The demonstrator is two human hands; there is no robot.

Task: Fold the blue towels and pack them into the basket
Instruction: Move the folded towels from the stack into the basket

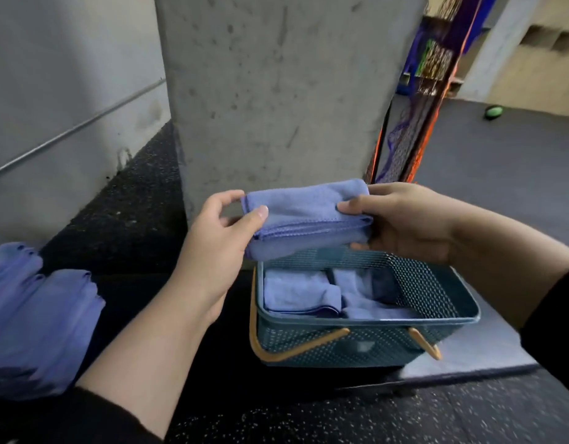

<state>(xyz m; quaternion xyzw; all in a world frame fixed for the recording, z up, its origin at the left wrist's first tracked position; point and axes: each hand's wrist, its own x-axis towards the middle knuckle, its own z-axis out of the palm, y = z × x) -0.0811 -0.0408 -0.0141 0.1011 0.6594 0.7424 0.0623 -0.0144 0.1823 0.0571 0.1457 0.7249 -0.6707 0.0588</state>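
Head-worn, wide-angle, looking forward and down from close above both hands, left hand [217,232] and right hand [405,219], over a basket [357,344] set on dark floor, facing a concrete pillar [276,91]. Only one view, nothing shared.

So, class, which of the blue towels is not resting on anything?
The folded towel gripped by the left hand and right hand above the basket; the others lie inside it or piled at left.

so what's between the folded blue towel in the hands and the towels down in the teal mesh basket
Head view: only air. The folded blue towel hangs above the teal mesh basket's far rim, clear of the packed towels.
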